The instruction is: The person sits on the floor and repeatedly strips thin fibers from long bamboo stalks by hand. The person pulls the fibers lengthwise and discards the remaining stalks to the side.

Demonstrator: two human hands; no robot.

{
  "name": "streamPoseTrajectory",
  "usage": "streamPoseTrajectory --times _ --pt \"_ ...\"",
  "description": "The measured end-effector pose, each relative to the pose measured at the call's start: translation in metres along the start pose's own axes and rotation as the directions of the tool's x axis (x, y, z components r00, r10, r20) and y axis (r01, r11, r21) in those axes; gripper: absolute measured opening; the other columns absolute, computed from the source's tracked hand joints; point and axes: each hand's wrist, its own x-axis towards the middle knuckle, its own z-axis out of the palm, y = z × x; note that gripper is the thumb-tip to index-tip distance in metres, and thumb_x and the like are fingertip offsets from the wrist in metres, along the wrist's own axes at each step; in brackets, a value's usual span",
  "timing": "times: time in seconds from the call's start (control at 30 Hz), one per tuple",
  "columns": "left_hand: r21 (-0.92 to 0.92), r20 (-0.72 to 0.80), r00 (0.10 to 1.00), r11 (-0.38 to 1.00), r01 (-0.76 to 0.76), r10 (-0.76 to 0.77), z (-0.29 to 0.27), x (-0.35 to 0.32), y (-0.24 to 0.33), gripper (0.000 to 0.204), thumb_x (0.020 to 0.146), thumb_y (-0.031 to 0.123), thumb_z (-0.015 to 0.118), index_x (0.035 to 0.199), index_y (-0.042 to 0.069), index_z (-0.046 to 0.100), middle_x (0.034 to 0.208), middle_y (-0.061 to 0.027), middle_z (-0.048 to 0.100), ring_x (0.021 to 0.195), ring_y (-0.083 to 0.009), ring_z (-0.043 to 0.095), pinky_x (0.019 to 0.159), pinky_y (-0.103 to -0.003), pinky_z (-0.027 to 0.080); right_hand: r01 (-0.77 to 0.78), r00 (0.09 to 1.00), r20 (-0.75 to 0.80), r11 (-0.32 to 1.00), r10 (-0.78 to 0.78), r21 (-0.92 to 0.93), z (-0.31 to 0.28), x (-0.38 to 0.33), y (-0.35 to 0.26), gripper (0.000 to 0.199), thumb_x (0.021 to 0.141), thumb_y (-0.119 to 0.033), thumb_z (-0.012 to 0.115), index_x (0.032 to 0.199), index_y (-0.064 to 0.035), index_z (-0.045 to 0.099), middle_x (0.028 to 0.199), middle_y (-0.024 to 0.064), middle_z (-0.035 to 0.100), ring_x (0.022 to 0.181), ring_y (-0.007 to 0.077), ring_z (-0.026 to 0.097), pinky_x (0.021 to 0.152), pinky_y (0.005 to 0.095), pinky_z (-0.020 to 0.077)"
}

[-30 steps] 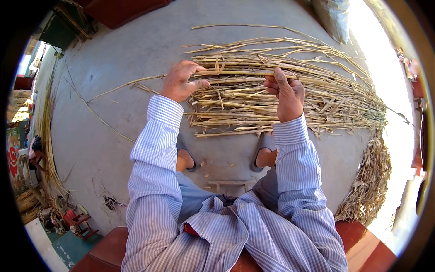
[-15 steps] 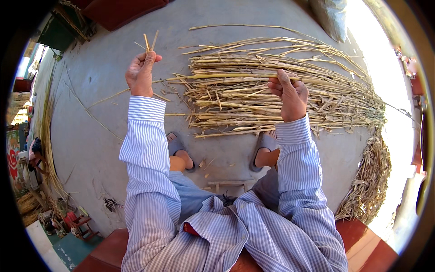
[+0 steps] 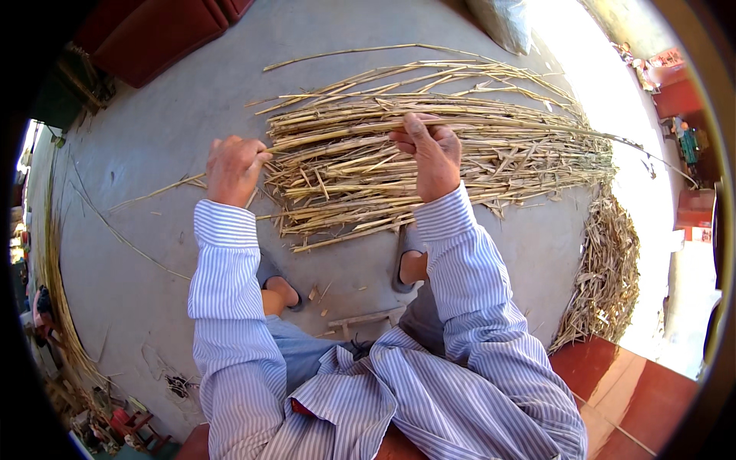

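My right hand (image 3: 434, 159) pinches a long dry stalk (image 3: 521, 125) between thumb and fingers, above the spread pile of cut stalks (image 3: 491, 157). The stalk stretches rightward past the pile toward the bright floor. My left hand (image 3: 234, 170) is closed in a fist, back of the hand up, at the stalk's left end by the pile's edge. What lies inside that fist is mostly hidden; a thin piece sticks out below it near the wrist.
Dry leaves (image 3: 606, 268) lie heaped at the right, beside red tiles (image 3: 613, 383). A red seat (image 3: 157, 38) stands far left, a pale sack (image 3: 502, 23) at the back. My sandalled feet and a low wooden stool (image 3: 360, 320) are below the pile.
My left hand has turned over and moved down to the stalk's end; the short pieces that pointed up from it no longer show. The view has shifted, with the right hand still pinching.
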Motion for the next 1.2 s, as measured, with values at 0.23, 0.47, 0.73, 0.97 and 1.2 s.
streamPoseTrajectory --times 0.23,0.47,0.73,0.97,1.2 --pt "-0.485 -0.088 0.993 0.867 -0.114 0.081 0.007 0.012 0.054 0.024 0.081 0.032 0.070 0.091 0.010 0.071 0.077 -0.0045 0.067 0.075 -0.0213 0.059 0.074 -0.036 0.038 -0.076 0.959 0.276 0.996 0.060 0.050 0.024 -0.022 0.023 0.023 0.092 -0.019 0.065 0.105 -0.0001 0.061 0.093 0.0089 0.069 0.082 0.0172 0.067 0.074 0.0281 0.0541" --pt "-0.449 0.042 0.999 0.892 0.048 -0.033 0.010 0.008 0.011 0.016 0.079 0.026 0.071 0.084 0.010 0.069 0.074 -0.0017 0.067 0.072 -0.0210 0.059 0.072 -0.037 0.036 0.036 0.999 0.000 0.995 -0.036 -0.094 -0.004 -0.005 -0.003 0.022 0.091 -0.022 0.066 0.101 -0.0016 0.063 0.091 0.0097 0.069 0.078 0.0167 0.067 0.069 0.0248 0.0535" --pt "-0.838 0.217 0.970 0.488 0.245 -0.113 0.019 0.015 0.061 0.020 0.083 0.021 0.072 0.089 0.003 0.070 0.077 -0.0073 0.069 0.071 -0.0148 0.063 0.065 -0.030 0.049 0.061 0.981 0.188 0.996 -0.047 -0.071 0.019 -0.020 0.009 0.022 0.092 -0.015 0.065 0.103 0.0034 0.062 0.091 0.0113 0.069 0.080 0.0177 0.069 0.073 0.0259 0.0558" --pt "-0.697 -0.038 0.999 0.716 -0.036 0.013 0.022 0.020 0.059 0.016 0.081 0.017 0.073 0.089 0.003 0.070 0.076 -0.0069 0.067 0.075 -0.0151 0.062 0.069 -0.029 0.048 0.040 0.983 0.184 0.997 -0.028 -0.061 0.011 -0.019 0.009 0.019 0.092 -0.014 0.064 0.101 0.0027 0.062 0.091 0.0111 0.069 0.081 0.0180 0.069 0.074 0.0270 0.0566" --pt "-0.891 0.166 0.940 0.363 0.272 -0.297 0.035 0.011 0.059 0.011 0.085 0.014 0.071 0.086 0.003 0.070 0.081 -0.0009 0.068 0.070 -0.0069 0.060 0.064 -0.022 0.047 -0.024 0.965 0.264 0.997 0.002 0.079 0.003 -0.017 0.012 0.017 0.091 -0.014 0.064 0.101 -0.0004 0.061 0.092 0.0126 0.069 0.082 0.0192 0.069 0.074 0.0298 0.0575"
